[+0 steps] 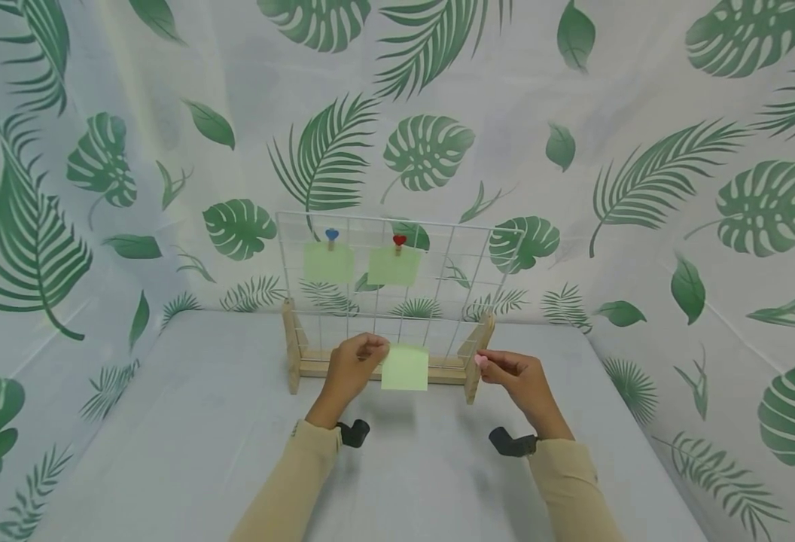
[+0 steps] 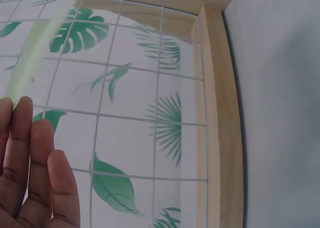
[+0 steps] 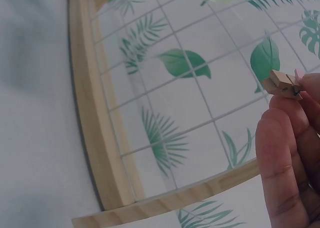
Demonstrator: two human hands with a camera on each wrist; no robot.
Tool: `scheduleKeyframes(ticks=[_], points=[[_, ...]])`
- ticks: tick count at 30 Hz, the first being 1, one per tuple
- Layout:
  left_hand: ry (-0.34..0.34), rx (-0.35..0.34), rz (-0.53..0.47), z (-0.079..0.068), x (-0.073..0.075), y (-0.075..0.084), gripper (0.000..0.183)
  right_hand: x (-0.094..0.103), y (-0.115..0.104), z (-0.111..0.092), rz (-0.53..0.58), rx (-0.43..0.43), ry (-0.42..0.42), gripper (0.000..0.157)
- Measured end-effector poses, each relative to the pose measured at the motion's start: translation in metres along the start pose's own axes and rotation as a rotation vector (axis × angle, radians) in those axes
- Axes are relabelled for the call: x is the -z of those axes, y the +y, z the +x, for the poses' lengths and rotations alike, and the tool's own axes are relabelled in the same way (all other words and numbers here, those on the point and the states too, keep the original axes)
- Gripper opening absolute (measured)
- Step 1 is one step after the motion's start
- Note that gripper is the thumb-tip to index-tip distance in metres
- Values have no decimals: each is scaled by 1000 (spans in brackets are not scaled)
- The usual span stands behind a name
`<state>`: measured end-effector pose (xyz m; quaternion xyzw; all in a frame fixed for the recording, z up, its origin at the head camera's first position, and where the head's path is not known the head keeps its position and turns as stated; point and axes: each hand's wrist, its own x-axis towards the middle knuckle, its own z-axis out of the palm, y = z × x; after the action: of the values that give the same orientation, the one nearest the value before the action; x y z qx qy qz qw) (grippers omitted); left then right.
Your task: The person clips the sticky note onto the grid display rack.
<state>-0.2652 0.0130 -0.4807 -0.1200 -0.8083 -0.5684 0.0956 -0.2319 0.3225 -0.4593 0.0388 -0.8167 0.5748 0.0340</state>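
In the head view my left hand pinches a pale green sticky note by its upper left corner, in front of the grid's lower part. My right hand holds a small wooden clothespin with a pink top between thumb and fingertips, beside the rack's right foot. Behind them stands a white wire grid in a wooden stand. A green note hangs there from a blue heart clothespin. Beside it, another green note hangs from a red heart clothespin.
A white tabletop extends around the rack. Behind and at the sides hangs a white curtain printed with green leaves. Black wrist mounts stick out from both sleeves.
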Motion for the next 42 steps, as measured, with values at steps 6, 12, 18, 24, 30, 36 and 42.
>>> scheduleKeyframes(ticks=[6,12,18,24,30,36,42], points=[[-9,4,-1,3,2,5,19,3,-5,4,-2,25,-9,35],[-18,5,0,6,4,9,19,5,-11,6,-23,40,-23,37],[-25,2,10,9,4,12,18,7,-18,8,-29,66,-19,37],[-34,-16,11,12,3,15,20,9,-22,11,-53,82,-17,35],[-31,-63,10,16,1,16,20,12,-29,12,-75,82,-14,37],[-34,-92,20,20,-2,20,21,13,-35,12,-81,90,-15,36],[1,-122,25,24,-5,26,22,14,-39,14,-90,94,-16,35]])
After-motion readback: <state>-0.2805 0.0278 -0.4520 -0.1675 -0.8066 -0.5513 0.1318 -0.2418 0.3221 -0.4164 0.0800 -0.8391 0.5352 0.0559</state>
